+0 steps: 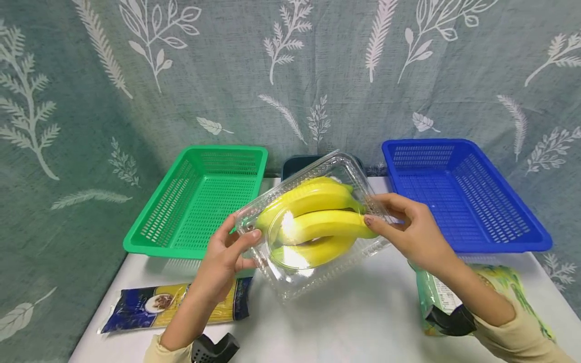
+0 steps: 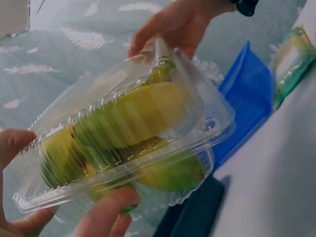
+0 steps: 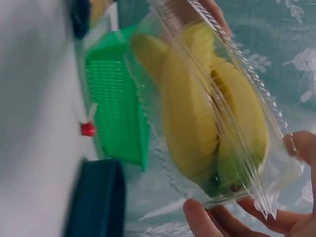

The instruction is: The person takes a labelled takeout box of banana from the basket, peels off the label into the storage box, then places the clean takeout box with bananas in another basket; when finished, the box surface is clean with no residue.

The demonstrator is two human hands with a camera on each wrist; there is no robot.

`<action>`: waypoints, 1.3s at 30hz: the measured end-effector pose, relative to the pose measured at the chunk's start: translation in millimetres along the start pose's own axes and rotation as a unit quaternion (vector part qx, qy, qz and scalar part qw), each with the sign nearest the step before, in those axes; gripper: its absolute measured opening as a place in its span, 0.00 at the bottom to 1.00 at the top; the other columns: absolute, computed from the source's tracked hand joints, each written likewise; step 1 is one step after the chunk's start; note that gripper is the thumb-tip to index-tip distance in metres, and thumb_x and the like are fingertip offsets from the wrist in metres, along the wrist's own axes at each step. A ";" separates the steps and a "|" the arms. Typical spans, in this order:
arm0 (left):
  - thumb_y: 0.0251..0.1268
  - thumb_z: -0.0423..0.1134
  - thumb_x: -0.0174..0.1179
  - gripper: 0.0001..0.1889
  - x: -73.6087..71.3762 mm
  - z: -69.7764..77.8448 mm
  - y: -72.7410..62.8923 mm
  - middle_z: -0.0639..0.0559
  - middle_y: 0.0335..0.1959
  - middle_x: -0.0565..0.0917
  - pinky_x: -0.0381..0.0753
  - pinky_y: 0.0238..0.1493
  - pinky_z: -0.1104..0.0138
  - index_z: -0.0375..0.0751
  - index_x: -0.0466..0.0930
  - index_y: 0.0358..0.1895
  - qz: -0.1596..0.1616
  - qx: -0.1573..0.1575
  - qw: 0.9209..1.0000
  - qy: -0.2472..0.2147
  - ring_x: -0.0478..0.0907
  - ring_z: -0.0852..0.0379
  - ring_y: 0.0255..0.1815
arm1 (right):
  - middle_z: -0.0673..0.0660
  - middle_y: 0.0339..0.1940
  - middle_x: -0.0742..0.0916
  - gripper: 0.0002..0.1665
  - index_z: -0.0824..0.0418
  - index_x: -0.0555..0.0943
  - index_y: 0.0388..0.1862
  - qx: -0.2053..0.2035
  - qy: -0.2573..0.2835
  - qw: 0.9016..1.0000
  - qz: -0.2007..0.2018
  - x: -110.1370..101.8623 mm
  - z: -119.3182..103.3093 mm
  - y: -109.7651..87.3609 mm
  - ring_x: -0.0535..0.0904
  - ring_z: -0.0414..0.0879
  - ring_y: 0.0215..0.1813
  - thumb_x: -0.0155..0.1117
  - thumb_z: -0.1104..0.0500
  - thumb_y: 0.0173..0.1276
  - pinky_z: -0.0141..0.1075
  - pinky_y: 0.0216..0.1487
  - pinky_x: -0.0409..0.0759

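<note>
A clear plastic clamshell box (image 1: pixel 297 287) is held up in front of me, tilted so its right side is higher. Several yellow bananas (image 1: pixel 324 227) with green tips lie inside it. My left hand (image 1: pixel 224 257) grips the box's left end, thumb on the near face. At the opposite end my right hand (image 1: pixel 415 234) pinches it, thumb over the plastic. The left wrist view shows the lid (image 2: pixel 148 69) closed down along the rim, with fingers at its edge. In the right wrist view, fingertips (image 3: pixel 197 217) hold the box's lower end.
A green basket (image 1: pixel 156 249) stands at the back left, a blue basket (image 1: pixel 499 247) at the back right. Between them is a dark teal bin (image 1: pixel 295 164), partly hidden. A spaghetti packet (image 1: pixel 174 305) lies front left; a green-and-yellow bag (image 1: pixel 495 280) lies under my right forearm.
</note>
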State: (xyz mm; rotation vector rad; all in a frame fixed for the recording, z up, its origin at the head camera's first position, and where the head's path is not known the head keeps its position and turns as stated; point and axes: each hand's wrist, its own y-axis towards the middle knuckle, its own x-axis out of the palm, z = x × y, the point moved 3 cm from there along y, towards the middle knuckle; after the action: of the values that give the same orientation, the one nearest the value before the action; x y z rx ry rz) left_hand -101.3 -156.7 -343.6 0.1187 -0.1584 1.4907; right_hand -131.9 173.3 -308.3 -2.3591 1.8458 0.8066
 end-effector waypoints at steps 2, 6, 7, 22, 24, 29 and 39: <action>0.69 0.34 0.59 0.32 -3.7 4.3 -2.5 0.36 0.56 0.70 0.87 0.32 0.63 0.44 0.59 0.75 0.008 0.012 1.000 -0.012 0.81 0.48 0.50 | 0.58 0.59 0.83 0.23 0.62 0.78 0.64 -0.016 0.000 1.000 -0.009 -0.1 -6.9 7.0 0.81 0.41 0.58 0.66 0.60 0.72 0.30 0.50 0.83; 0.71 0.33 0.56 0.30 -9.3 12.6 -4.6 0.37 0.57 0.69 0.88 0.35 0.60 0.45 0.61 0.74 0.008 0.040 0.999 -0.034 0.82 0.47 0.51 | 0.58 0.60 0.82 0.23 0.63 0.77 0.65 -0.037 0.007 0.999 -0.022 1.2 -19.7 20.4 0.78 0.44 0.61 0.65 0.62 0.72 0.31 0.55 0.80; 0.72 0.33 0.55 0.29 -10.8 14.4 -4.9 0.37 0.58 0.69 0.88 0.36 0.59 0.46 0.61 0.74 0.010 0.043 0.998 -0.037 0.82 0.47 0.52 | 0.58 0.60 0.82 0.23 0.63 0.78 0.64 -0.039 0.009 0.999 -0.026 1.9 -22.9 23.5 0.78 0.46 0.62 0.65 0.62 0.72 0.31 0.56 0.80; 0.77 0.38 0.52 0.24 -35.1 26.8 -7.7 0.40 0.65 0.69 0.86 0.43 0.52 0.44 0.61 0.72 0.040 0.037 0.997 -0.064 0.81 0.45 0.56 | 0.52 0.57 0.84 0.20 0.58 0.81 0.61 -0.060 0.014 0.997 -0.042 24.0 -35.4 64.2 0.76 0.46 0.65 0.65 0.54 0.73 0.51 0.65 0.74; 0.77 0.39 0.53 0.24 -38.5 27.7 -8.5 0.41 0.63 0.71 0.86 0.43 0.52 0.44 0.62 0.71 0.046 0.036 0.996 -0.065 0.81 0.45 0.57 | 0.52 0.57 0.84 0.19 0.57 0.82 0.59 -0.058 0.017 0.997 -0.041 28.3 -36.3 70.2 0.76 0.46 0.65 0.66 0.53 0.72 0.50 0.65 0.73; 0.78 0.40 0.52 0.23 -46.9 28.7 -9.3 0.43 0.61 0.73 0.86 0.44 0.52 0.45 0.62 0.71 0.058 0.044 0.995 -0.062 0.81 0.46 0.57 | 0.52 0.57 0.84 0.19 0.57 0.83 0.57 -0.050 0.019 0.998 -0.038 39.0 -38.0 85.0 0.75 0.46 0.66 0.66 0.51 0.72 0.49 0.67 0.73; 0.79 0.38 0.51 0.23 -62.4 28.7 -10.6 0.46 0.61 0.74 0.85 0.45 0.53 0.46 0.60 0.72 0.063 0.053 0.992 -0.091 0.81 0.48 0.56 | 0.50 0.56 0.85 0.19 0.57 0.84 0.56 -0.052 0.034 0.997 -0.053 56.7 -41.4 109.4 0.75 0.44 0.65 0.66 0.50 0.72 0.45 0.66 0.73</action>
State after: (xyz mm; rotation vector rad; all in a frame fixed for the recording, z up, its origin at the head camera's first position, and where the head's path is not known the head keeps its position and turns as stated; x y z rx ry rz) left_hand -96.2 -223.8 -326.3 0.3352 -0.2377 1.6136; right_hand -207.7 76.6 -265.7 -2.5531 1.7237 0.8404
